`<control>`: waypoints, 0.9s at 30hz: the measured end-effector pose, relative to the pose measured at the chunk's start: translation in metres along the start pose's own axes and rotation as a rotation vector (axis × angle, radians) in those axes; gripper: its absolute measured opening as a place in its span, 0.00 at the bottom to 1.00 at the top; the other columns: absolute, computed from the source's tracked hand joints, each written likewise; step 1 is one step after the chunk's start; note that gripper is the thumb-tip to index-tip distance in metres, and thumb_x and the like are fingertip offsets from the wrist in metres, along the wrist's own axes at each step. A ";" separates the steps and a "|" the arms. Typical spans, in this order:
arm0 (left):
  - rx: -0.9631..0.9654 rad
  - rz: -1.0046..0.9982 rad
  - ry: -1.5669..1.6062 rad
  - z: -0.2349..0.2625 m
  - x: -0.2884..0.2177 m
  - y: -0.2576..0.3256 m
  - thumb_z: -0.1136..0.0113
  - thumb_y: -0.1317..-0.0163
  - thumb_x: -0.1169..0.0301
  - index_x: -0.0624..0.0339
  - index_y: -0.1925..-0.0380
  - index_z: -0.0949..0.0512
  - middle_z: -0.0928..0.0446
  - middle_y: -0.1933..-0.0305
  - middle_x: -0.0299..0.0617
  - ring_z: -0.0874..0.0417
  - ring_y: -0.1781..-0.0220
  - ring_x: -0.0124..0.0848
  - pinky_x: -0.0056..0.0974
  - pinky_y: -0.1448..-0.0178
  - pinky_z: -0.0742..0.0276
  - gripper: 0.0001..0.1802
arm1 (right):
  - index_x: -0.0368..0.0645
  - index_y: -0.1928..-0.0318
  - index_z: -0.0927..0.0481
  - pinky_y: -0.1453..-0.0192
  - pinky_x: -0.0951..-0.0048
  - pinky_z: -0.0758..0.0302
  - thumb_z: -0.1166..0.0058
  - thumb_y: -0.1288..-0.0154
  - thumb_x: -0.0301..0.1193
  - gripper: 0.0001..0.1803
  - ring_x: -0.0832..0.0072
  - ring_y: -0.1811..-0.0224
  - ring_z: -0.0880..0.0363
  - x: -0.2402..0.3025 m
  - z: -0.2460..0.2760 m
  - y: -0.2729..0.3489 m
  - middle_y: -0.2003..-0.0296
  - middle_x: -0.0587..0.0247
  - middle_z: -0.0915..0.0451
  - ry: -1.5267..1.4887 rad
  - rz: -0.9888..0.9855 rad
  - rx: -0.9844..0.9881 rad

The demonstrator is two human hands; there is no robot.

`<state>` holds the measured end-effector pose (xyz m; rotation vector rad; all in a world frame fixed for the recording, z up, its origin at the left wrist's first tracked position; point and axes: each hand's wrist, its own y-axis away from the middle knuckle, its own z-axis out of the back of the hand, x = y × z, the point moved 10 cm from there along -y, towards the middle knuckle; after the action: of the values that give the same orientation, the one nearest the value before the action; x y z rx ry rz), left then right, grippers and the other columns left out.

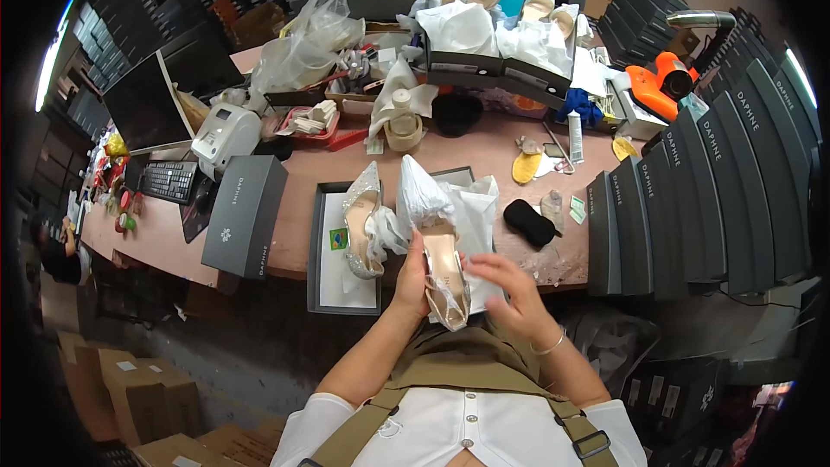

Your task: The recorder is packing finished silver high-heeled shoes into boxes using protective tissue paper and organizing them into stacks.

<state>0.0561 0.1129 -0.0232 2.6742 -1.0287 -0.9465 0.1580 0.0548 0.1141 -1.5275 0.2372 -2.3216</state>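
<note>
My left hand (412,280) is closed around the side of a pointed shoe (445,272) with a beige insole, held above the table's near edge. White tissue (424,195) covers the shoe's toe, which points away from me. My right hand (510,287) hovers at the shoe's right side, fingers apart; whether a fingertip touches it is unclear. Left of the held shoe, a glittery silver shoe (361,216) with tissue at its side lies in a grey open shoebox (327,246). More white tissue paper (475,207) spreads over the box's right part.
A closed grey shoebox (245,216) sits left, beside a keyboard (169,180) and label printer (226,138). Stacked shoeboxes (683,207) wall the right side. A black pouch-like item (530,223), tape roll (403,131) and orange heat gun (661,86) lie about. Open shoeboxes (467,65) stand behind.
</note>
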 end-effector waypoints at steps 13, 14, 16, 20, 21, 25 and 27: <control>-0.167 -0.012 0.179 0.006 0.021 0.026 0.72 0.30 0.39 0.52 0.40 0.37 0.23 0.55 0.44 0.19 0.63 0.36 0.41 0.59 0.20 0.33 | 0.41 0.67 0.27 0.61 0.68 0.27 0.47 0.45 0.24 0.04 0.64 0.64 0.24 -0.051 -0.041 -0.037 0.68 0.55 0.29 0.299 0.016 0.047; -0.161 0.012 0.125 0.009 0.019 0.024 0.71 0.30 0.39 0.53 0.42 0.35 0.23 0.57 0.44 0.19 0.64 0.36 0.42 0.60 0.20 0.33 | 0.40 0.68 0.27 0.61 0.69 0.27 0.48 0.43 0.24 0.03 0.65 0.63 0.24 -0.049 -0.032 -0.031 0.67 0.54 0.29 0.177 -0.044 0.062; -0.158 0.048 0.038 0.017 0.015 0.024 0.69 0.31 0.39 0.56 0.47 0.32 0.24 0.62 0.43 0.21 0.65 0.35 0.42 0.61 0.21 0.33 | 0.40 0.62 0.29 0.51 0.66 0.26 0.49 0.39 0.23 0.05 0.65 0.53 0.24 -0.060 -0.030 -0.024 0.60 0.58 0.26 -0.410 -0.313 0.158; 0.011 0.275 0.034 0.006 0.051 0.023 0.68 0.33 0.36 0.57 0.42 0.34 0.22 0.55 0.51 0.18 0.60 0.42 0.43 0.60 0.18 0.38 | 0.43 0.42 0.32 0.33 0.56 0.34 0.46 0.38 0.25 0.23 0.56 0.34 0.36 -0.030 0.004 -0.061 0.41 0.53 0.30 -1.359 -0.161 -0.158; 0.003 0.278 0.094 -0.006 0.048 0.027 0.69 0.32 0.37 0.59 0.41 0.34 0.24 0.50 0.52 0.19 0.55 0.44 0.43 0.59 0.17 0.38 | 0.44 0.35 0.37 0.30 0.56 0.39 0.42 0.39 0.29 0.32 0.59 0.31 0.40 -0.030 0.007 -0.072 0.35 0.53 0.36 -0.961 -0.116 -0.135; 0.099 0.292 0.303 -0.019 0.035 0.039 0.61 0.30 0.44 0.65 0.42 0.35 0.26 0.55 0.63 0.19 0.58 0.44 0.41 0.56 0.18 0.33 | 0.45 0.45 0.26 0.40 0.59 0.31 0.41 0.47 0.24 0.26 0.57 0.44 0.28 -0.027 -0.028 -0.054 0.47 0.54 0.26 0.571 0.138 0.107; 0.041 0.406 0.387 -0.011 0.050 0.044 0.56 0.31 0.47 0.66 0.44 0.34 0.27 0.54 0.61 0.21 0.60 0.43 0.40 0.57 0.18 0.31 | 0.44 0.49 0.24 0.45 0.61 0.27 0.41 0.47 0.24 0.21 0.56 0.48 0.25 -0.043 -0.031 -0.045 0.51 0.55 0.24 0.523 0.137 0.026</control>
<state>0.0667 0.0464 -0.0266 2.3952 -1.4168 -0.3207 0.1355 0.1112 0.0797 -0.8341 0.4223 -2.5529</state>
